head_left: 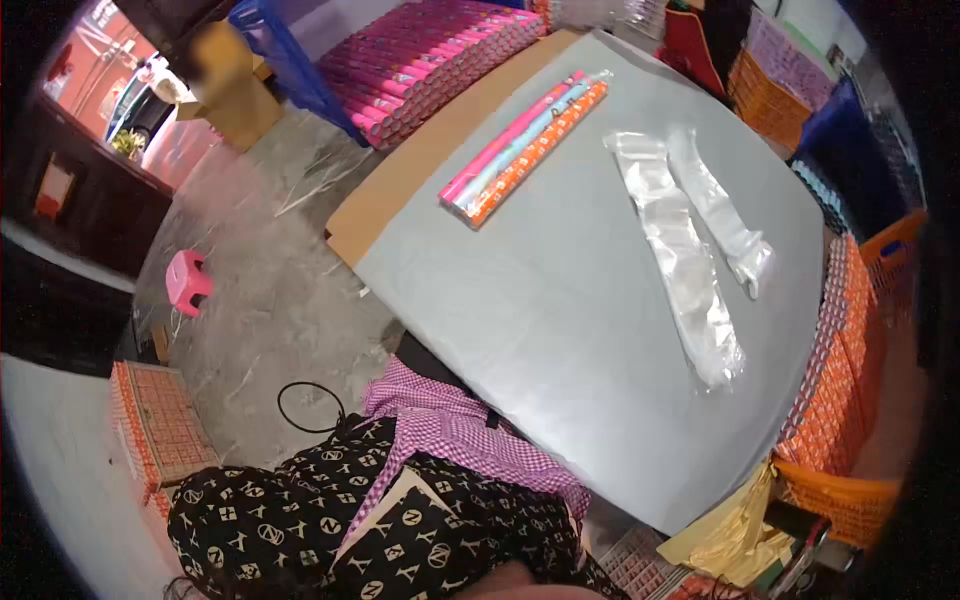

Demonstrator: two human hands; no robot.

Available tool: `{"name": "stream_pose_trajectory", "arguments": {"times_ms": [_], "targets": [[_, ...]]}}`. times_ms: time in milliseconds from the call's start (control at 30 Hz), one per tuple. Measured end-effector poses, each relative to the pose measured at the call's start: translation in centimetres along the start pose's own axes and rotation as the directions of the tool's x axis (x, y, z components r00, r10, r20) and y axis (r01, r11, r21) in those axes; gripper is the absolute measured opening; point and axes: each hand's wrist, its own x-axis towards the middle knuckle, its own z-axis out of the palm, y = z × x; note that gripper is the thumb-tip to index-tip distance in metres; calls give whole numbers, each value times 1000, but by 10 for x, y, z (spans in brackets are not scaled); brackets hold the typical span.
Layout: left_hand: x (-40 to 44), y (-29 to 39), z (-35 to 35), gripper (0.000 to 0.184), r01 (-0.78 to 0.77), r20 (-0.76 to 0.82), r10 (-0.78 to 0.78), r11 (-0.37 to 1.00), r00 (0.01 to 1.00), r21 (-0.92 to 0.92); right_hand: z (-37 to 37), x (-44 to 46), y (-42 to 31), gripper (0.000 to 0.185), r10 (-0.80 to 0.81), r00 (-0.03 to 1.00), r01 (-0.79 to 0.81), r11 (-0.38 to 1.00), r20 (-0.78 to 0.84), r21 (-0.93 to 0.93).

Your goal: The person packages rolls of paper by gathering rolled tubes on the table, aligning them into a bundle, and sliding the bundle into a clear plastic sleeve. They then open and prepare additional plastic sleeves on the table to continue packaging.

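Neither of my hands shows; my black patterned sleeve (270, 520) and purple checked apron (440, 430) fill the bottom of the view, beside the near edge of the grey-covered table (470, 320). On the table lies a clear-wrapped pack of wrapping-paper rolls (530, 145), with pink, light blue and orange ones side by side. To its right are a long clear plastic sleeve (675, 250), flat and wrinkled, and a shorter clear plastic sleeve (720, 210) next to it.
Pink rolls (430, 60) fill a blue crate (290, 65) at the back. Orange rolls (840, 360) stand in an orange basket (840, 500) at the right edge. A pink stool (188, 283) and a wire basket (165, 425) are on the floor at left.
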Motion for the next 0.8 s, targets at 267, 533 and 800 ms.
{"name": "stream_pose_trajectory", "arguments": {"times_ms": [267,533,800], "targets": [[-40,-13,-10,41,-49,32,48,999,998,14,24,36,-17,37,-146,985,143,989,91,41],[-5,-13,-35,40,0,56,-6,994,998,110,62,99,-52,40,-341,927,301,925,158,231],[-8,-14,-48,40,14,62,-23,990,998,138,76,135,-74,45,-208,969,148,921,134,360]]}}
